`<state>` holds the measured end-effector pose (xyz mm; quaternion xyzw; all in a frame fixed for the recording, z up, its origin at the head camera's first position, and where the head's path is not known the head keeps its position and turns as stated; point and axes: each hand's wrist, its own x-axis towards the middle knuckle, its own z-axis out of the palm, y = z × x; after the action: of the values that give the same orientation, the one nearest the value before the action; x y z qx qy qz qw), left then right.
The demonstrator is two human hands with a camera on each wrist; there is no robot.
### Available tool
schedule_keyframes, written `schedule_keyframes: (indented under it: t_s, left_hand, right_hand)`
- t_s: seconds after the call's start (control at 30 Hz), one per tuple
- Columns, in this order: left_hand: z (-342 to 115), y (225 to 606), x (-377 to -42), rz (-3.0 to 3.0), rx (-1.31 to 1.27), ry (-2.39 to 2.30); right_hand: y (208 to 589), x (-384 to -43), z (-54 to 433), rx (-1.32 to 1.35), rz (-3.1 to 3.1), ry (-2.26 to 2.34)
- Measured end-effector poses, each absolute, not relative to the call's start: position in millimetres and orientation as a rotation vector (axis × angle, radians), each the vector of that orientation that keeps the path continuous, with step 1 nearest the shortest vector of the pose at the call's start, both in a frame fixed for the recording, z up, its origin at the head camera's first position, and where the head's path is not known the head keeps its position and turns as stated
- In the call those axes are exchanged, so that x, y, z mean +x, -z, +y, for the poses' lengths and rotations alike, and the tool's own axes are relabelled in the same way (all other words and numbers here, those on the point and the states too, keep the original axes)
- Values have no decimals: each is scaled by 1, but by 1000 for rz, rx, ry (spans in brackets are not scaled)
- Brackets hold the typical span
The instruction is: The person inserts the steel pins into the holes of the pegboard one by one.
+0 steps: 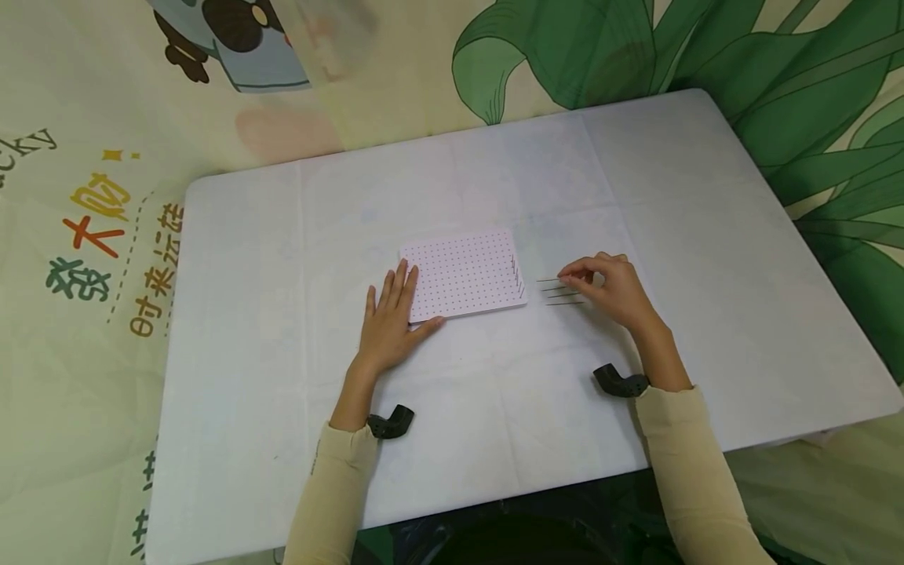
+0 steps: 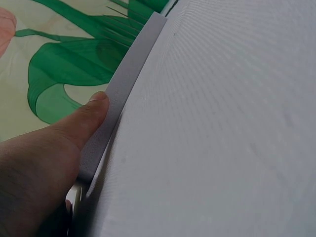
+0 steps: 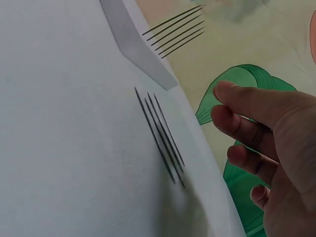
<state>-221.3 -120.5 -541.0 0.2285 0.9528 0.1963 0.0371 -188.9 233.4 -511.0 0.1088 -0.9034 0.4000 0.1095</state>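
Perforated board [image 1: 462, 275]: five standing pins [image 3: 177, 33] in holes along right edge. Four loose pins [image 3: 155, 135] lie to its right. Left hand [image 1: 387, 333] rests straight-fingered on board; right hand [image 1: 613, 292], loosely bent, empty, above loose pins.

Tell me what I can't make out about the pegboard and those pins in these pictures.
- Head view: the part of the pegboard covered by the left hand.
- Head view: some loose pins' ends, hidden behind the right hand; tip shape, too small.
- Left wrist view: the pegboard's top face, turned away from the camera.
- Right wrist view: the pegboard's far part, cut off by the top edge.
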Motion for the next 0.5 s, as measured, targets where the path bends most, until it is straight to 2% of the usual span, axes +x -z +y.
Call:
schedule_keyframes:
  t_s: [0.5]
  left_hand:
    - [-121, 541, -221, 2925, 705, -616]
  right_hand:
    - [529, -177, 237, 396, -2818, -1040]
